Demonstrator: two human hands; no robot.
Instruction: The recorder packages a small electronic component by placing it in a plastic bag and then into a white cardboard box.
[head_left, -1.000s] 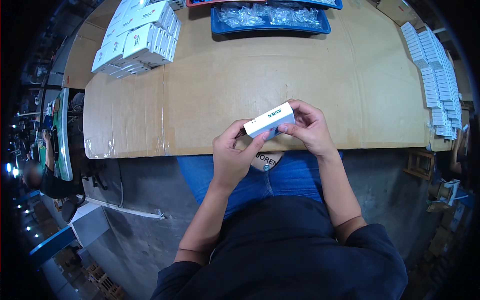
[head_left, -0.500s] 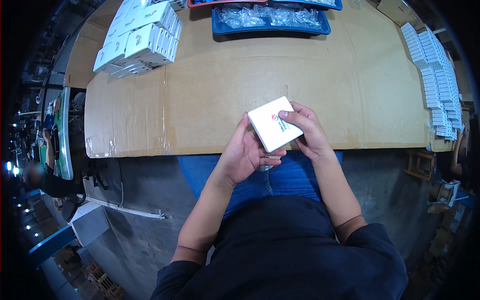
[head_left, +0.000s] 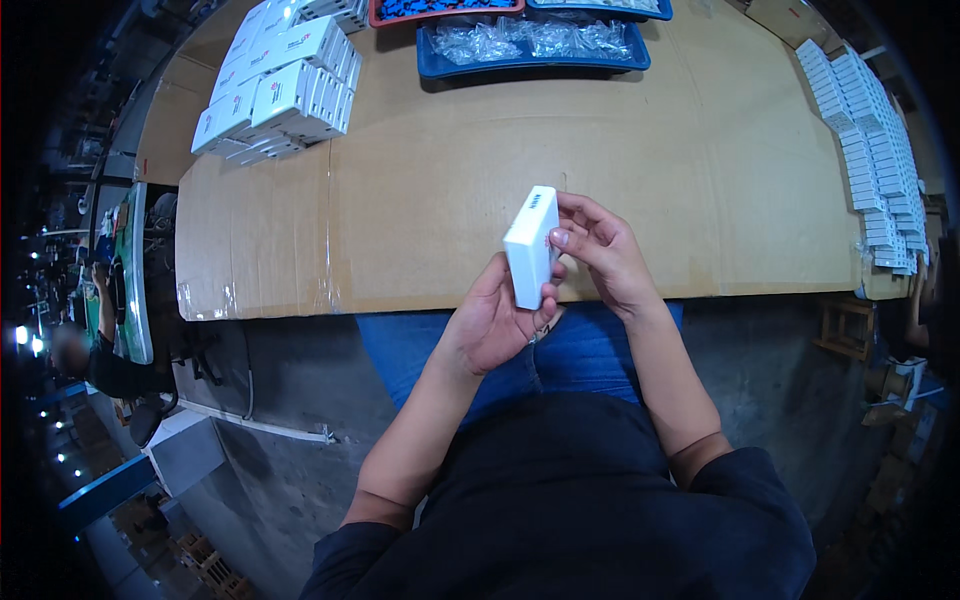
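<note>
A flat white box (head_left: 527, 262) is held up on edge above the table's near edge, with its narrow side and a small row of dark slots showing. My left hand (head_left: 498, 318) grips it from below and the left, the thumb on one side and the fingers curled behind. On the other side, my right hand (head_left: 606, 250) pinches the box near its upper right, thumb on the printed face. That face is turned mostly away, towards the right hand.
Stacked white boxes (head_left: 284, 94) stand at the far left of the cardboard-covered table (head_left: 450, 160). A blue tray (head_left: 535, 68) of clear plastic pieces and a red tray (head_left: 447, 8) of blue parts lie at the back. More white stacks (head_left: 868, 150) line the right edge.
The box has been turned from lying nearly flat, printed face up, to standing on edge. My left fingers have closed around its lower end. The right hand still holds it.
</note>
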